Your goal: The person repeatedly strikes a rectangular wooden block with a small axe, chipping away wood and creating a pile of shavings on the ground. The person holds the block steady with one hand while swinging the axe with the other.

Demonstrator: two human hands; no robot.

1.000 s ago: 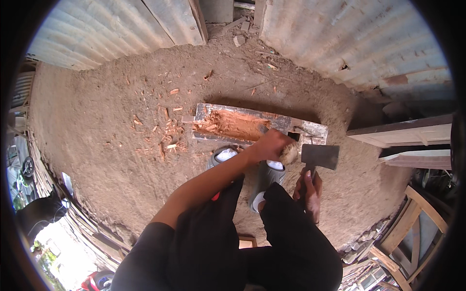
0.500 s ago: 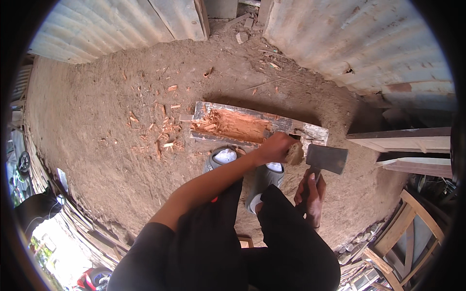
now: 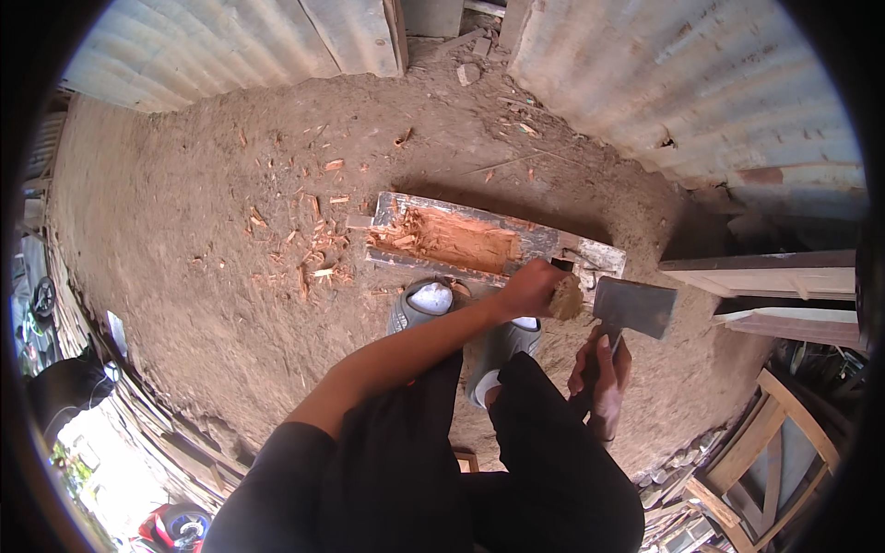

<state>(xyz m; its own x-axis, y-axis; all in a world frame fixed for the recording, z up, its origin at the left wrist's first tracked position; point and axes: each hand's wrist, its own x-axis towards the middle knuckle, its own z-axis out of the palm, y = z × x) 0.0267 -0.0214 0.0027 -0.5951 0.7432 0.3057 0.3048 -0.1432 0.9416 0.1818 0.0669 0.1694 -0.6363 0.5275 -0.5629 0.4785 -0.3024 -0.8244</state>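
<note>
A long block of wood (image 3: 595, 251) lies on the ground in front of my feet, its upper face partly hollowed to raw orange-brown wood. My left hand (image 3: 532, 288) is closed around a chisel over the block's near edge, right of the hollow. The chisel's blunt, frayed wooden handle end (image 3: 567, 298) sticks out to the right of my fist; its blade is mostly hidden. To the right, my right hand (image 3: 601, 376) grips the handle of a hammer with a broad, flat dark head (image 3: 635, 306). The hammer head is just right of the chisel's end, apart from it.
Wood chips (image 3: 318, 253) are scattered over the dirt left of the block. My grey shoes (image 3: 415, 311) are close to its near side. Corrugated metal sheets (image 3: 673, 83) stand at the back. Wooden boards (image 3: 765, 267) and a wooden frame (image 3: 784, 452) are at the right.
The hammer and my right hand have moved slightly right and down, away from the chisel. My left hand has shifted a little right, its grip kept. The view has shifted slightly.
</note>
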